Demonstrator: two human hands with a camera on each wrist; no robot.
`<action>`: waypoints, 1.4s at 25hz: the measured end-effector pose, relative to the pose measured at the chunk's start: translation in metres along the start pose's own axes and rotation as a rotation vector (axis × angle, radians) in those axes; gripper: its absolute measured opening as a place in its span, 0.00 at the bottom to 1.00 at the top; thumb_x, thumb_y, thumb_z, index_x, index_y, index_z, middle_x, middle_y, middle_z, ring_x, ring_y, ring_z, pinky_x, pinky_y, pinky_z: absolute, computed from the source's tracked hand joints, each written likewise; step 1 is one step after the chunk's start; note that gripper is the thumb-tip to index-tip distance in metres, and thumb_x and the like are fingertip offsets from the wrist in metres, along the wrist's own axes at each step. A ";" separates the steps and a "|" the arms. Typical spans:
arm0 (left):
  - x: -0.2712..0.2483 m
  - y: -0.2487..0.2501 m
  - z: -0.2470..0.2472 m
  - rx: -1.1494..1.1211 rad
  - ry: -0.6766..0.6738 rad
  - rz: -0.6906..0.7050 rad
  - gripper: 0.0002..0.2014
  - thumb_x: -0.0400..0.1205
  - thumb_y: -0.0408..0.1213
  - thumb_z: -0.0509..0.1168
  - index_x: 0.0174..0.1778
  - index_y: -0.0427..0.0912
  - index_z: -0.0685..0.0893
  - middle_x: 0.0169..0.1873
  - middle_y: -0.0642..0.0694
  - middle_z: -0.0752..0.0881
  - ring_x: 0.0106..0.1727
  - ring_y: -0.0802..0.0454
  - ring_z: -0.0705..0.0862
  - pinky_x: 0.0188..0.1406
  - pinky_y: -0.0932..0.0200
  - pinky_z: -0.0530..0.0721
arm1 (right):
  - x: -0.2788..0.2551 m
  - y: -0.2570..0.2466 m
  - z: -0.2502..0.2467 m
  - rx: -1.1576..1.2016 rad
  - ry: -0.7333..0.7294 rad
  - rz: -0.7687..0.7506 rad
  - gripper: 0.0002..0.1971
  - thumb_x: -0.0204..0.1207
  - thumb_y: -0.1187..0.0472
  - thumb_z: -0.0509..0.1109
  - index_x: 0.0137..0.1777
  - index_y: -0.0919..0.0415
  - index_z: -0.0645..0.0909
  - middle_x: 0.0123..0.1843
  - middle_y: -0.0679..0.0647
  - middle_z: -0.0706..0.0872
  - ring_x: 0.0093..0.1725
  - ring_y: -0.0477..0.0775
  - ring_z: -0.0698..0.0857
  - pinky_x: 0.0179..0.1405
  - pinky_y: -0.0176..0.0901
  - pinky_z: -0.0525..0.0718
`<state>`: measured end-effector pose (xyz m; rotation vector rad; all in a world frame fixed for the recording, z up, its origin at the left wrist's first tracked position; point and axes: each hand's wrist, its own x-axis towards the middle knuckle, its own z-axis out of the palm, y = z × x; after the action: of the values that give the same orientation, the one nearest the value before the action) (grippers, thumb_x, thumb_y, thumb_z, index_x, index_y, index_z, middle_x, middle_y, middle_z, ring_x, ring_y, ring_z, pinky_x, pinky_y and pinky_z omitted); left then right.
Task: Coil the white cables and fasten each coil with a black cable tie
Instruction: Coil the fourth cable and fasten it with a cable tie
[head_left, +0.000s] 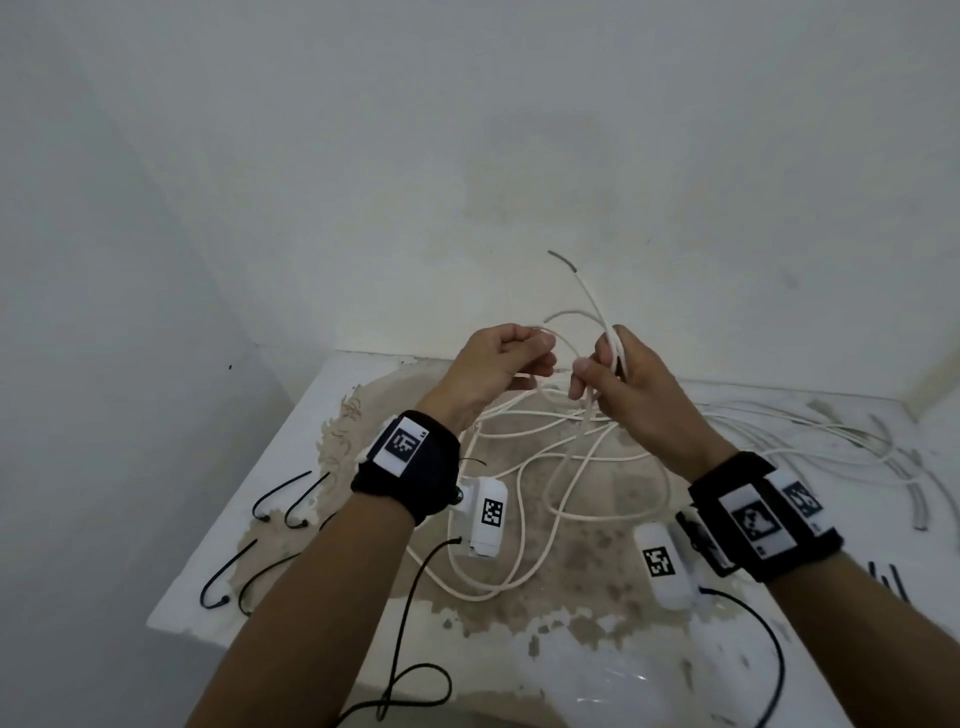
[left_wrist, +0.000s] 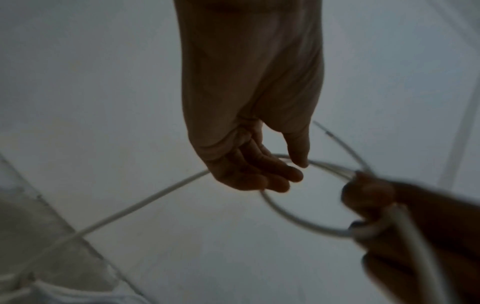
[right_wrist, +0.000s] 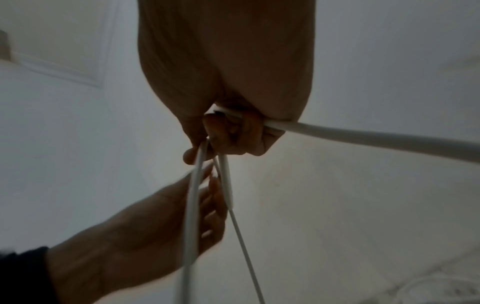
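Right hand (head_left: 621, 384): fingers closed round gathered loops of white cable (head_left: 597, 306), held above table (head_left: 597, 670).
Left hand (head_left: 493, 366): fingers curled, apparently pinching loop strand; blurred.
Remaining cable slack: on table.
Black cable ties (head_left: 280, 496): table left edge.

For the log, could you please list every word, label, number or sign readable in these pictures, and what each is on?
No readable words or numbers.
Left wristband: square black-and-white code marker, no letters.
Left wrist camera: code marker, no letters.
Right wristband: two code markers, blurred.
Right wrist camera: code marker, no letters.
Both wrist views: no text at all.
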<state>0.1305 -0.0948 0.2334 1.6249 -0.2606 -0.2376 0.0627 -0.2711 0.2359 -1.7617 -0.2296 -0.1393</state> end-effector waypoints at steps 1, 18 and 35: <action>0.001 -0.007 -0.003 0.174 0.055 0.067 0.09 0.80 0.44 0.73 0.44 0.44 0.82 0.32 0.52 0.84 0.33 0.58 0.82 0.36 0.64 0.79 | 0.000 -0.007 -0.004 -0.034 0.017 -0.048 0.15 0.87 0.66 0.65 0.42 0.56 0.64 0.36 0.55 0.88 0.27 0.46 0.71 0.26 0.37 0.70; 0.053 -0.006 -0.022 0.423 0.263 0.434 0.11 0.90 0.46 0.56 0.45 0.51 0.80 0.30 0.48 0.79 0.28 0.53 0.81 0.32 0.53 0.80 | -0.032 0.031 -0.130 -0.254 0.400 0.049 0.14 0.87 0.67 0.63 0.42 0.57 0.65 0.39 0.53 0.92 0.31 0.51 0.76 0.26 0.35 0.72; 0.035 -0.049 -0.057 0.780 0.047 0.533 0.18 0.83 0.51 0.57 0.50 0.44 0.88 0.32 0.56 0.76 0.30 0.55 0.74 0.33 0.57 0.72 | -0.050 0.062 -0.124 -0.331 0.262 0.220 0.14 0.85 0.66 0.67 0.41 0.58 0.65 0.44 0.64 0.91 0.28 0.37 0.80 0.30 0.33 0.74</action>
<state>0.1829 -0.0488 0.1883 2.2406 -0.8068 0.3578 0.0322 -0.4079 0.1906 -2.0599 0.1888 -0.2577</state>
